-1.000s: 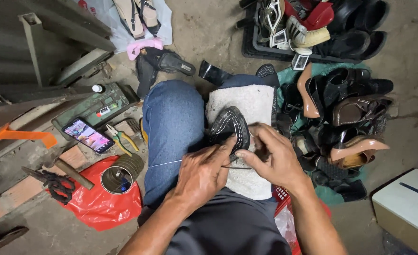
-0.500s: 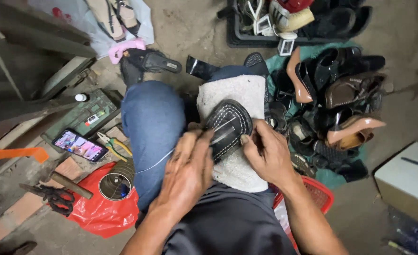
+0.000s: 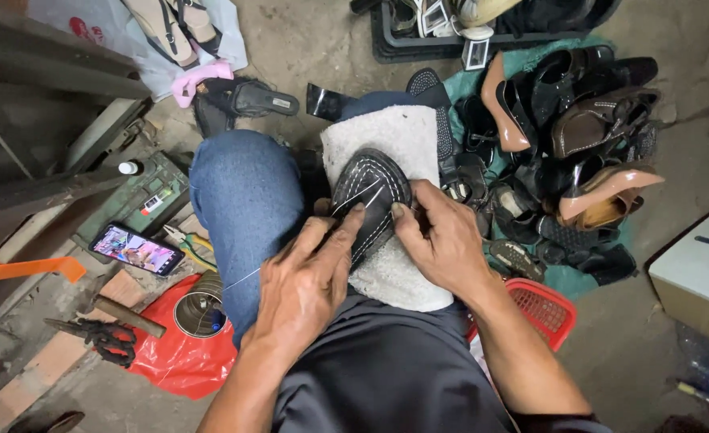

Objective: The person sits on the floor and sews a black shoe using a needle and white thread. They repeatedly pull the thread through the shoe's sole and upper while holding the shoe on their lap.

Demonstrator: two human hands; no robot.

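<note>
Shoe (image 3: pixel 368 196), black with white stitching along the sole edge, lies sole up on a pale fleece pad (image 3: pixel 390 265) over the person's lap, between both hands. Far left: orange strip (image 3: pixel 30 269) on the floor; scissors (image 3: pixel 98 337) and a hammer (image 3: pixel 128 315) below it. Phone (image 3: pixel 136 248), screen lit, rests against a green box (image 3: pixel 150 200); a white bottle cap (image 3: pixel 129 167) sits at the box's upper corner. Pliers (image 3: pixel 187 240) lie just right of the phone. Tin can (image 3: pixel 199 305) stands on a red bag (image 3: pixel 174 361). Blue-jeaned knee (image 3: pixel 246 200) rises next to these. Left hand (image 3: pixel 306 281) lies over the shoe's lower left edge, fingers bent, pinching a white thread (image 3: pixel 246 277) that runs out to the left across the knee. Right hand (image 3: pixel 442 240) grips the shoe's right edge, thumb (image 3: pixel 406 220) pressed on the sole; whether it also holds a needle, cannot tell. Red basket (image 3: pixel 543 309) sits beside the right forearm. Farther right, a pile of shoes (image 3: pixel 579 152) covers a green cloth (image 3: pixel 571 277). White box (image 3: pixel 695 269) at far right edge.
</note>
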